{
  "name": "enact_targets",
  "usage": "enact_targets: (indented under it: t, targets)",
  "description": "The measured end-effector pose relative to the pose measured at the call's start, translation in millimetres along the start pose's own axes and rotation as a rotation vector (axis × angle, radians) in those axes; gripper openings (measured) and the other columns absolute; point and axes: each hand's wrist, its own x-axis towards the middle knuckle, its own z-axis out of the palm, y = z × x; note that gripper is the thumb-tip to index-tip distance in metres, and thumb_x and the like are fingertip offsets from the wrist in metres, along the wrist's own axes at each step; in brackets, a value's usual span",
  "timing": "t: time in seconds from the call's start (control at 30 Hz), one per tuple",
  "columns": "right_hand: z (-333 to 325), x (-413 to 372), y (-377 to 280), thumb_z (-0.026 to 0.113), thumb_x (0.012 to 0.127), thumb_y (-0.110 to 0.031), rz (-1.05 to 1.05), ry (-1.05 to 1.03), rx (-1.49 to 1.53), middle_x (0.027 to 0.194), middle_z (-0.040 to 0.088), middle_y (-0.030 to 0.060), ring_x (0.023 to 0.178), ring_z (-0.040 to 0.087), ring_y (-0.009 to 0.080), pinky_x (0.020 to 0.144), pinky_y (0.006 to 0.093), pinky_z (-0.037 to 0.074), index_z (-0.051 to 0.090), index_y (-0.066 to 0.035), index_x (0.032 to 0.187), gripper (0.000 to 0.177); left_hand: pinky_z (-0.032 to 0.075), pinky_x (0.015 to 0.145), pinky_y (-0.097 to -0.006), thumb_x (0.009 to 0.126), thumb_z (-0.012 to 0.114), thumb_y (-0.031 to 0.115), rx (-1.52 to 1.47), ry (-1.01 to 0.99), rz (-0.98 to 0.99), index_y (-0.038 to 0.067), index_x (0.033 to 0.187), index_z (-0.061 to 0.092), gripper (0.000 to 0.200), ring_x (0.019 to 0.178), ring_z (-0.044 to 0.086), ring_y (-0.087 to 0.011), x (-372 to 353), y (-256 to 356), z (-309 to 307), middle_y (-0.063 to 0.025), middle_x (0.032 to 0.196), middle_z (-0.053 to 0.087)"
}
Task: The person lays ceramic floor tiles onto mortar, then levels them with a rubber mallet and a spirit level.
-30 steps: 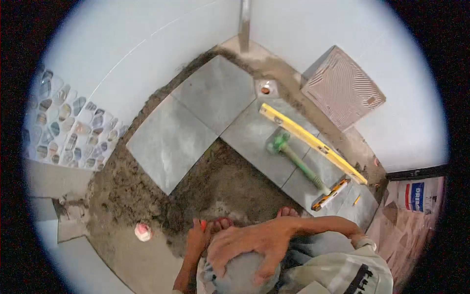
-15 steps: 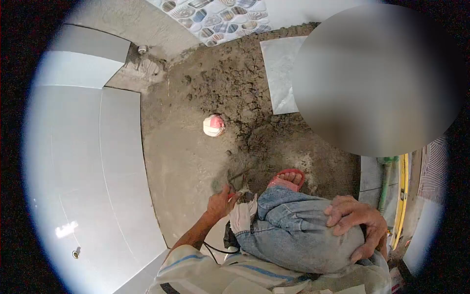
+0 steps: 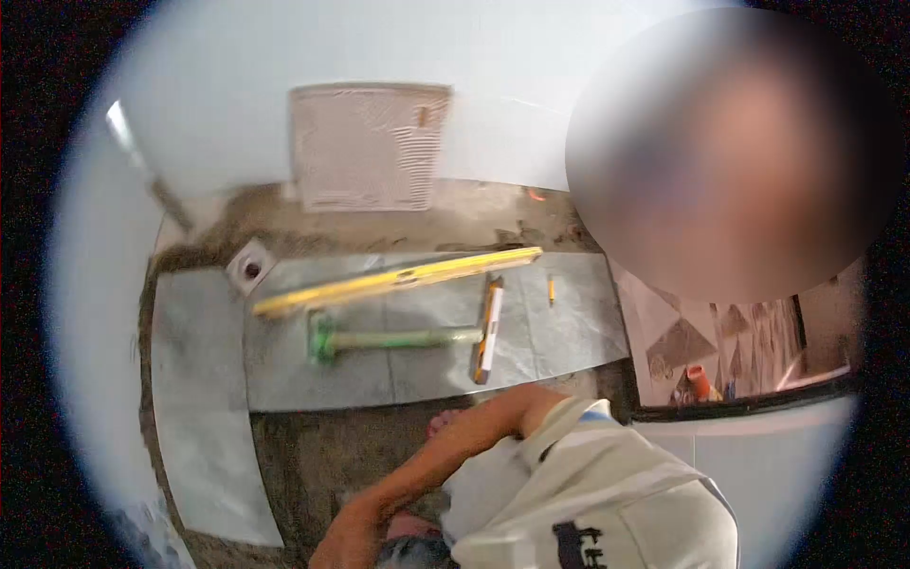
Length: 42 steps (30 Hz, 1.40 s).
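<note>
My right arm stretches from the shoulder down to the lower left, over my leg. The back of my right hand [image 3: 346, 545] seems to be at the bottom edge, blurred and cut off, with its fingers hidden. My left hand is outside the picture. Beyond the arm, a long yellow spirit level [image 3: 403, 277] lies slantwise on grey floor tiles [image 3: 313, 379]. Nearer to me is a green-headed mallet [image 3: 322, 338] with a pale green handle. A short white, orange and black tool [image 3: 488, 332] lies across the handle's end, and a thin yellow stick [image 3: 552, 291] is beside it.
A tile [image 3: 365, 147] with ridged backing leans against the white wall. A square drain [image 3: 251, 268] sits at the left corner of the tiles. Bare dark mortar [image 3: 322, 474] borders them. Patterned boxes or tiles [image 3: 678, 351] stand at right. A blurred disc covers the upper right.
The view has swung right, from the mortar floor to the tiles and tools. My left hand, previously down by the mortar, has left the picture. My right hand, earlier on my knee, is now cut off.
</note>
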Motion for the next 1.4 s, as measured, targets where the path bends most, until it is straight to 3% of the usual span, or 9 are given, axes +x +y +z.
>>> enact_targets:
  t: [0.33,0.57,0.7,0.77,0.87,1.03,1.2,1.23,1.4]
  targets:
    - [-10,-19,27,0.070,0.076,-0.033,-0.001,-0.006,0.334,0.102,0.054,0.0076,0.101,0.049,0.0187,0.090,0.0345,0.040,0.053,-0.003,0.103,0.044,0.049,0.065,-0.0463,0.090,0.054,0.038,0.233,-0.153,0.131,0.006,0.126,0.043,0.049,0.074,0.064,-0.0372,20,76,56,-0.0158,0.076,0.066]
    - [-12,-16,-1,0.067,0.081,-0.047,0.092,-0.157,0.255,0.127,0.051,0.0122,0.112,0.047,0.0224,0.094,0.0376,0.035,0.049,0.000,0.129,0.069,0.049,0.064,-0.0457,0.090,0.053,0.035,0.028,0.177,-0.706,0.007,0.129,0.043,0.048,0.073,0.064,-0.0368,-177,-63,58,-0.0151,0.074,0.066]
    - [-8,15,2,0.070,0.080,-0.037,-0.316,-0.208,0.387,0.126,0.053,0.0151,0.114,0.046,0.0258,0.094,0.0417,0.033,0.057,-0.003,0.127,0.060,0.052,0.064,-0.0425,0.096,0.044,0.029,0.037,0.360,-0.479,0.016,0.139,0.036,0.046,0.078,0.065,-0.0341,-223,6,-40,-0.0141,0.079,0.062]
    - [-10,-9,33,0.070,0.080,-0.036,-0.217,-0.293,0.411,0.124,0.055,0.0168,0.113,0.047,0.0299,0.097,0.0451,0.033,0.058,-0.005,0.124,0.055,0.053,0.067,-0.0438,0.096,0.042,0.032,-0.241,0.208,-0.514,0.026,0.138,0.038,0.042,0.089,0.064,-0.0340,-232,9,-63,-0.0176,0.109,0.056]
    - [-7,0,27,0.069,0.082,-0.034,-0.084,-0.303,0.383,0.122,0.056,0.0196,0.113,0.046,0.0351,0.099,0.0500,0.031,0.060,-0.007,0.119,0.047,0.052,0.054,-0.0477,0.089,0.052,0.044,-0.224,0.441,-0.642,0.012,0.130,0.042,0.053,0.074,0.067,-0.0333,-208,-31,10,-0.0200,0.093,0.066]
    - [-3,22,31,0.072,0.078,-0.035,-0.025,-0.357,0.415,0.129,0.051,0.0176,0.131,0.036,0.0352,0.107,0.0498,0.023,0.063,-0.006,0.119,0.050,0.052,0.065,-0.0433,0.092,0.052,0.043,-0.039,0.389,-0.470,0.010,0.120,0.048,0.043,0.082,0.065,-0.0328,-225,-7,-26,-0.0177,0.089,0.062]
    - [-7,15,9,0.064,0.084,-0.042,0.307,-0.299,0.200,0.114,0.060,0.0111,0.105,0.056,0.0254,0.096,0.0404,0.041,0.056,-0.002,0.121,0.056,0.052,0.065,-0.0432,0.092,0.052,0.043,0.212,-0.022,0.551,0.010,0.120,0.048,0.044,0.081,0.065,-0.0329,-10,115,-42,-0.0178,0.088,0.062]
    - [-3,18,36,0.066,0.082,-0.023,-0.055,-0.228,0.282,0.119,0.060,0.0145,0.114,0.053,0.0245,0.097,0.0378,0.041,0.059,-0.003,0.122,0.045,0.052,0.065,-0.0432,0.092,0.053,0.043,0.244,-0.110,0.680,0.009,0.119,0.048,0.044,0.081,0.065,-0.0329,7,146,-28,-0.0178,0.088,0.062]
    - [-12,-88,-8,0.065,0.082,-0.023,-0.146,0.259,0.169,0.120,0.060,0.0146,0.114,0.053,0.0246,0.097,0.0379,0.041,0.058,-0.003,0.122,0.045,0.052,0.065,-0.0432,0.092,0.053,0.043,0.321,-0.431,0.901,0.009,0.119,0.048,0.044,0.081,0.065,-0.0330,24,213,23,-0.0178,0.087,0.062]
